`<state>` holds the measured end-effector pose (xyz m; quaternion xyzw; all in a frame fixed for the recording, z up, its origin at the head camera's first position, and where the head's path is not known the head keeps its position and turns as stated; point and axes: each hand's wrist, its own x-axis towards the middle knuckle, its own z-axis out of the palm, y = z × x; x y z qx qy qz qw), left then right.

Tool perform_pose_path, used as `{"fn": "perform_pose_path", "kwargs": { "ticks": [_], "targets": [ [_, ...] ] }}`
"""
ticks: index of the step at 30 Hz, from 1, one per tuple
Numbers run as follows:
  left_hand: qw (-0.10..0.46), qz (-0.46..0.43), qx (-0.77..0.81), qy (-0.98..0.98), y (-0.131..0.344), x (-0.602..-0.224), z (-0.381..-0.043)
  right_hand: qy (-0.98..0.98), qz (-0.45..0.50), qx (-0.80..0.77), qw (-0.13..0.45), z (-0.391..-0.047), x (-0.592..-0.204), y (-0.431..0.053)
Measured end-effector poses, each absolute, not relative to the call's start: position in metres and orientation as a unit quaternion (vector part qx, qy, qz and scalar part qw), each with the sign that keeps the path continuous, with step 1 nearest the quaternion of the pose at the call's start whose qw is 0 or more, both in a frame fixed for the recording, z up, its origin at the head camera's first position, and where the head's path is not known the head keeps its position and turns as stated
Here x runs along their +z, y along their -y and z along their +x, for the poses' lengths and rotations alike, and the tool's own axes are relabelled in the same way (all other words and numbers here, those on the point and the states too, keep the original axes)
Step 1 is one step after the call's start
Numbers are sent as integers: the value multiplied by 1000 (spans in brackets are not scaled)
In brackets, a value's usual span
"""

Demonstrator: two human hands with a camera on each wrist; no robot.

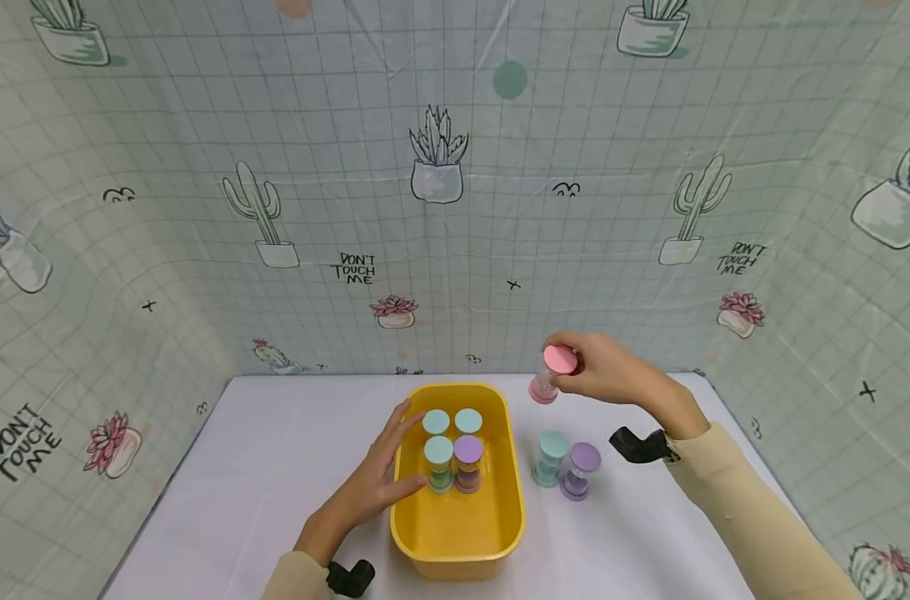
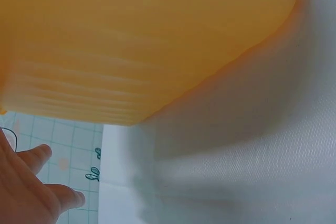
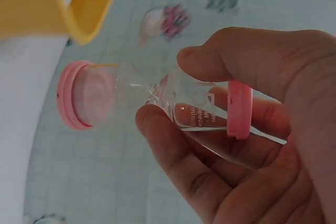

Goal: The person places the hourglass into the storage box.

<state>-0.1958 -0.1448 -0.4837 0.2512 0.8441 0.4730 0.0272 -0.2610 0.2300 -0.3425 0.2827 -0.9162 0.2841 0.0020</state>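
My right hand [image 1: 612,371] holds a pink-capped hourglass sand timer [image 1: 560,360] above the far part of the table, right of a yellow bin [image 1: 455,556]. In the right wrist view, the thumb and fingers grip the timer's clear glass [image 3: 189,108] near one pink cap. My left hand [image 1: 372,479] is at the bin's left side, fingers extended along the rim and thumb reaching over it near a teal-capped timer [image 1: 438,451]. Inside the bin, a purple-capped timer [image 1: 468,450] stands beside that one, with two more teal-capped timers [image 1: 436,422] behind them.
On the white table [image 1: 297,450], right of the bin, stand a teal-capped timer [image 1: 552,446] and a purple-capped timer [image 1: 584,458], close together. A grid-patterned cloth [image 1: 455,250] with plant drawings hangs behind and along both sides.
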Motion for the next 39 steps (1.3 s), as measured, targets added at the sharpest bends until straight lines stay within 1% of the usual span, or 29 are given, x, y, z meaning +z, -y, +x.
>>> {"fn": "perform_pose_path", "kwargs": {
  "ticks": [2,4,8,11,14,18,24,27,31,39],
  "targets": [
    [22,250,471,-846,145,-482,-195,915,301,267,20,-253,-332,-218],
    [18,247,470,-847,146,-481,-194,911,319,259,20,-243,-322,-205],
    [16,250,467,-848,147,-479,-192,895,357,268,-16,-226,-313,-178],
    [15,250,460,-852,147,-477,-193,881,380,277,-51,-218,-312,-159],
    [17,250,450,-857,148,-475,-194,865,409,279,-80,-215,-319,-141],
    [34,260,441,-858,152,-473,-196,851,427,276,-130,-212,-338,-120],
    [50,275,433,-857,156,-473,-196,845,413,274,-202,-211,-368,-97],
    [57,272,426,-861,156,-476,-197,841,410,270,-227,-213,-379,-89],
    [61,264,430,-862,155,-478,-199,846,405,257,-235,-216,-388,-83],
    [60,266,435,-858,156,-479,-199,861,428,186,-203,-220,-402,-73]
  ]
}}
